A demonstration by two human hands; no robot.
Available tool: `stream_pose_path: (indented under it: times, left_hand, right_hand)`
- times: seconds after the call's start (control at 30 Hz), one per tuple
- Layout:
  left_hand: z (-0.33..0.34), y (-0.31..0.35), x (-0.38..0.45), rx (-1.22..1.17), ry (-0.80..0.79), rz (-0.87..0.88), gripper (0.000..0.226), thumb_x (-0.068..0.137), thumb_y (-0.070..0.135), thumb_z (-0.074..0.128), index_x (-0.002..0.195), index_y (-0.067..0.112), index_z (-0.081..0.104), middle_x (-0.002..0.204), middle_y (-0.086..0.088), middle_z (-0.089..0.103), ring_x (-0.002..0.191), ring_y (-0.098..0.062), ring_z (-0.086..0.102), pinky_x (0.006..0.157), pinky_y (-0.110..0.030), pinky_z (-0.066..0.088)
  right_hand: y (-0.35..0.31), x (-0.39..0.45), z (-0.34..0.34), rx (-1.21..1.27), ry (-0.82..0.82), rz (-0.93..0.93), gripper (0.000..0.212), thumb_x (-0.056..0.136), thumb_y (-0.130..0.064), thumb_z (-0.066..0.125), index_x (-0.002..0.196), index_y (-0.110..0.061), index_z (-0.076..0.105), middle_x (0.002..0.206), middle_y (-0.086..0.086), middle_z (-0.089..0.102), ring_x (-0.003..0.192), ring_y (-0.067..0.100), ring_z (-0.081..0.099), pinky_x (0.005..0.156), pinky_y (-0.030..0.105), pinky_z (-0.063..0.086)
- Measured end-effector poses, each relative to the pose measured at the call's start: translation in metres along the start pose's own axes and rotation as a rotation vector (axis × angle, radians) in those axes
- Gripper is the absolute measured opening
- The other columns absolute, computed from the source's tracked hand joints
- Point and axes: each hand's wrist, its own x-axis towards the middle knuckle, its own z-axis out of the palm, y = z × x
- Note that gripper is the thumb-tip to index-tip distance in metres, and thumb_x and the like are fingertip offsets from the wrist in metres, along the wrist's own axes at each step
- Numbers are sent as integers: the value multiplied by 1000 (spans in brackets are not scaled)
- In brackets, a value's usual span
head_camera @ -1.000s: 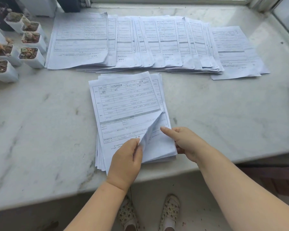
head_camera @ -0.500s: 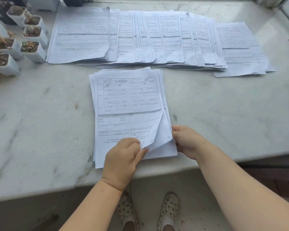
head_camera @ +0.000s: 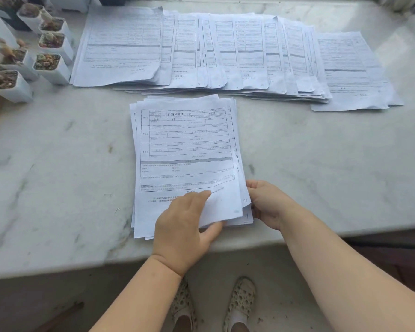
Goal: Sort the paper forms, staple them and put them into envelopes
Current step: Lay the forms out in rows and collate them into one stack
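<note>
White printed forms [head_camera: 185, 149] lie loosely stacked, lower corner lifted.

Left hand [head_camera: 185, 226] palm down, thumb and fingers pinching; right hand [head_camera: 268, 203] curled, gripping beside it.

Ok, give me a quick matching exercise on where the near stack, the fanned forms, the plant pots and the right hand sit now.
Things:
1. near stack
2. fanned forms
3. plant pots
4. right hand

Places:
A. far left of the counter
B. far side, in an overlapping row
C. at the stack's lower right corner
D. centre, by the near edge

Pairs: 1-D, 2-B, 3-A, 4-C
</note>
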Motion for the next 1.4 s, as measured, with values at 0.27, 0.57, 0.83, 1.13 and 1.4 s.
stream_pose_path:
  times: [0.27,0.57,0.83,1.13,1.4]
  left_hand:
    - [-7,-4,11,-82,76,65,61,72,4,33,126,11,61,126,-12,63,113,-32,60,93,-49,51]
    - [-38,1,23,163,-476,-39,69,84,31,66,146,21,37,158,-7,20,143,-27,29,112,-40,29]
    - [-55,42,94,170,-572,-23,45,89,60,48,128,36,50,126,22,46,118,-2,47,92,-23,40]
    - [63,217,213,-83,-282,77,23,92,29,59,115,29,62,113,19,55,107,-4,53,84,-15,35]
    - [150,321,316,-64,-250,12,47,92,35,59,135,25,46,137,12,44,126,-8,40,96,-14,28]
  right_hand:
    - [-6,-4,8,-76,188,-168,14,92,-8,59,99,-11,71,99,6,75,92,24,72,77,36,56]
    - [-15,-66,-110,184,660,-268,21,95,1,49,96,-13,65,99,9,68,79,20,64,70,32,50]
    - [-17,-89,-227,482,882,-336,20,97,-4,50,99,-19,62,104,4,67,78,12,64,82,35,49]
    - [-87,-50,-416,353,1135,-544,7,90,-16,55,87,-21,60,78,-11,59,81,20,58,74,31,47]
    - [-156,-4,-514,223,1009,-675,24,93,-13,49,81,-30,61,74,-17,59,65,0,54,67,23,46]
